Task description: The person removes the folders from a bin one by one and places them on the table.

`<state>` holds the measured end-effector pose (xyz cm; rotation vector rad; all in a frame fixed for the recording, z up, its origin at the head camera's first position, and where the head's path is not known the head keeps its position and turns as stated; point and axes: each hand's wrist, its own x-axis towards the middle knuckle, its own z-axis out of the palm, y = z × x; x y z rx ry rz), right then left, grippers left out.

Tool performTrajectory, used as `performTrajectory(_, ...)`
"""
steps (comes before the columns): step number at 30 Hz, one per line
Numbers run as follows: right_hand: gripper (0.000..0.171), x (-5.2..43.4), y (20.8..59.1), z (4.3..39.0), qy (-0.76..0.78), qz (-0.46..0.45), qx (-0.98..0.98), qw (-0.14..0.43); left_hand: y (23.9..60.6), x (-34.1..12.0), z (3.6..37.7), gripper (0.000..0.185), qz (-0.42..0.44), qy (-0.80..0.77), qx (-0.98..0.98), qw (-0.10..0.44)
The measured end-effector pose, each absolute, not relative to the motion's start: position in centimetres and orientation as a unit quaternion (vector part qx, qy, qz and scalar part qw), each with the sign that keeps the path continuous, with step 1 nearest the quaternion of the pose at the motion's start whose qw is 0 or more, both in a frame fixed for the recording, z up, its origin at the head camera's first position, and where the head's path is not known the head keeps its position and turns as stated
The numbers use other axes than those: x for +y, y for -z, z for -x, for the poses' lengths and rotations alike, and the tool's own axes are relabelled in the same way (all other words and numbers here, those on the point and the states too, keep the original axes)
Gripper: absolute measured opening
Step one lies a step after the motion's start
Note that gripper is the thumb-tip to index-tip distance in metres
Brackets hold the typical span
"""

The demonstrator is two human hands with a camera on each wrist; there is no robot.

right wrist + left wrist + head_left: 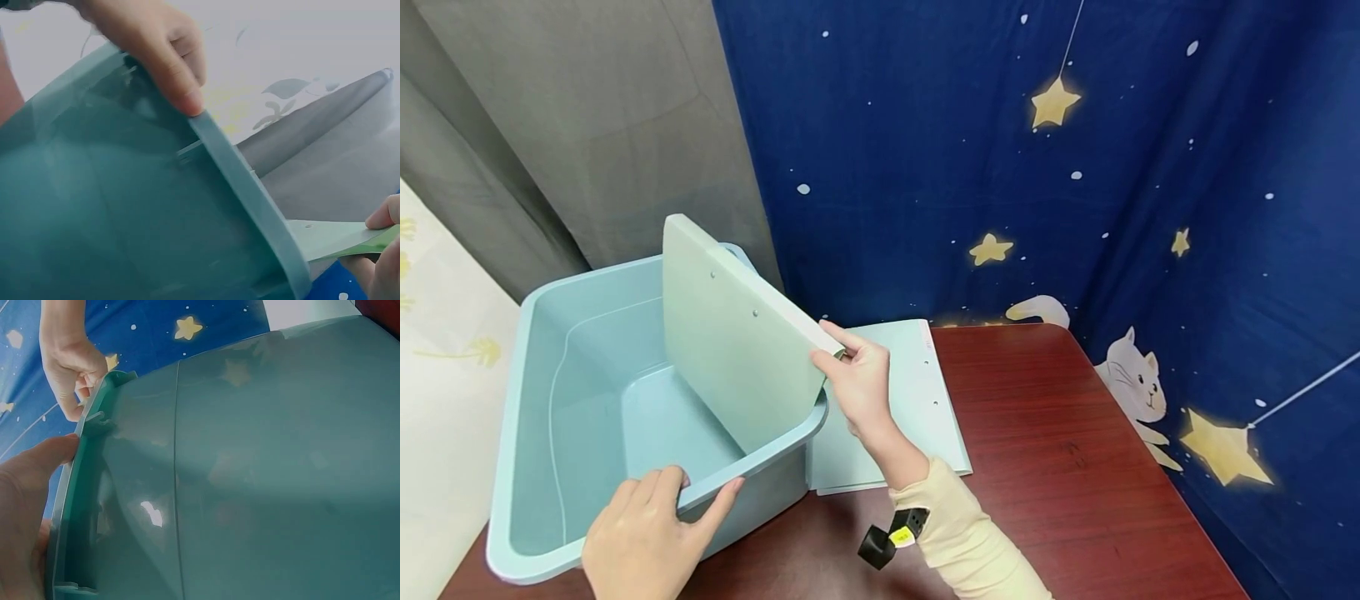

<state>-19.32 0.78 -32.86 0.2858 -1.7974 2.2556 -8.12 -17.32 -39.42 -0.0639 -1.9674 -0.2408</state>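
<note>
Two hands work at a pale blue tub point(550, 400) on a dark red table point(1060, 467). The left hand point(643, 533) grips the tub's near rim, fingers curled over the lip and thumb outside; the left wrist view shows that thumb point(44, 459) pressed against the rim's ribbed underside. The right hand point(859, 385) pinches the near right corner of a pale green board point(737, 350), which stands tilted with its lower edge inside the tub and its upper part leaning over the right wall. A second, similar sheet point(917, 400) lies flat on the table just right of the tub, with small holes along its right edge. The board looks stiff and light, keeping flat though held at one corner only; its smooth face could slip, so a hold across an edge, thumb on one face and fingers on the other, seems soundest. The tub looks like thin glossy plastic, light enough to shift, best steadied by its rolled rim. No brand, label or legible writing shows on board or tub; a small yellow tag on the black wrist device point(891, 533) is too small to read. Behind hangs a blue curtain point(1075, 167) printed with stars and a cat.
</note>
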Motion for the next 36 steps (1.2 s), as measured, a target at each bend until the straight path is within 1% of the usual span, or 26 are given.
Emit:
performTrajectory(12,0.040,1.8,31.2,19.6,-0.843,-0.033,-0.526,0.105,39.5,-17.4,8.3,0.064,0.026,0.100,-0.823,0.558)
performTrajectory(25,0.043,3.5,29.6,19.8,-0.872,-0.027,-0.477,0.107,39.4,-17.3,8.3,0.064,0.032,0.101,-0.825,0.556)
performTrajectory(36,0.042,5.3,28.7,20.1,-0.881,-0.028,-0.454,0.128,39.3,-17.3,8.1,0.063,0.035,0.106,-0.826,0.553)
